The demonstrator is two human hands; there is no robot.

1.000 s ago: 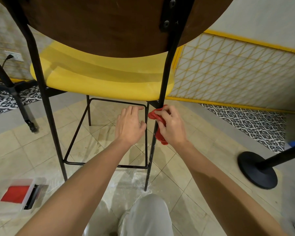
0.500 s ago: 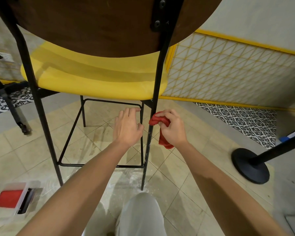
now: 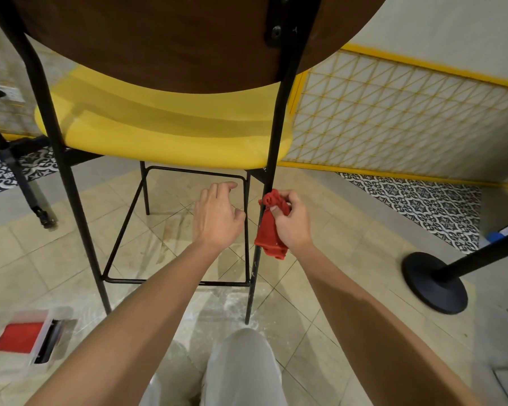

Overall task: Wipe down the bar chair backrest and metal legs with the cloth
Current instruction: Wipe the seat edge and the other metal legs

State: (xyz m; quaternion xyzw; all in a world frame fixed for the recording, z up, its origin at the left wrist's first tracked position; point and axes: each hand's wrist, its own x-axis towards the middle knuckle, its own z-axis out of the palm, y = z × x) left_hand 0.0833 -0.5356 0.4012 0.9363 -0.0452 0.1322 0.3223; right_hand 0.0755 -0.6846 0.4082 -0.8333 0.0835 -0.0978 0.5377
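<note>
A bar chair stands in front of me, with a dark wooden backrest point(image 3: 159, 42), a yellow seat point(image 3: 165, 136) and thin black metal legs. My right hand point(image 3: 291, 224) grips a crumpled red cloth point(image 3: 269, 230) and presses it against the rear right leg point(image 3: 254, 276), just below the seat. My left hand point(image 3: 217, 215) hovers beside that leg, left of it, with fingers relaxed and holding nothing. The rear left leg point(image 3: 79, 218) and the square footrest frame point(image 3: 176, 281) are bare.
A clear plastic box with a red item point(image 3: 21, 338) lies on the tiled floor at lower left. A black stanchion base point(image 3: 434, 284) stands at right. Another black stand leg point(image 3: 27, 189) sits at far left. My knee point(image 3: 244, 367) is below the chair.
My right hand has slid the cloth slightly down the rear right leg and regripped it, so more cloth hangs below. The left hand stays beside the leg.
</note>
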